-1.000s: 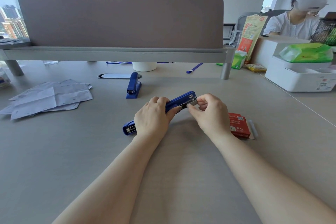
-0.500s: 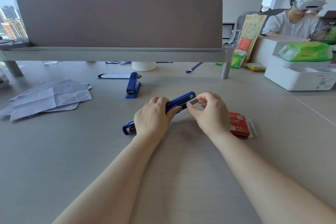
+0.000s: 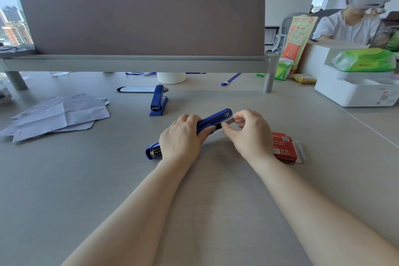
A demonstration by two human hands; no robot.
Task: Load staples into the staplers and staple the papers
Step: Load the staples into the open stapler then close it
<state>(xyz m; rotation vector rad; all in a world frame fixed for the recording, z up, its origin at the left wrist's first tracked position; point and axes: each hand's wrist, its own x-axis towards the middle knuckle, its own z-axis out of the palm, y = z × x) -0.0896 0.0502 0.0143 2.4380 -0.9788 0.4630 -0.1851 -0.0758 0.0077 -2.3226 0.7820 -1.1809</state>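
Observation:
A blue stapler (image 3: 212, 119) lies opened out flat across the desk middle. My left hand (image 3: 181, 137) is wrapped over its middle and pins it down. My right hand (image 3: 248, 131) pinches a silver strip of staples (image 3: 228, 121) at the stapler's far right end. A second blue stapler (image 3: 158, 100) stands closed farther back. A red staple box (image 3: 282, 146) lies just right of my right hand, with a loose strip of staples (image 3: 300, 150) beside it. A pile of papers (image 3: 58, 115) rests at the left.
A grey divider screen (image 3: 142, 24) on a raised shelf crosses the back of the desk. A white cup (image 3: 171, 77) stands under it. A white box (image 3: 354, 90) with a green bag sits at the right. Two people sit beyond the desk.
My right fingers have shifted slightly at the stapler's end, with the staple strip now showing between them. My left hand and the stapler have stayed put.

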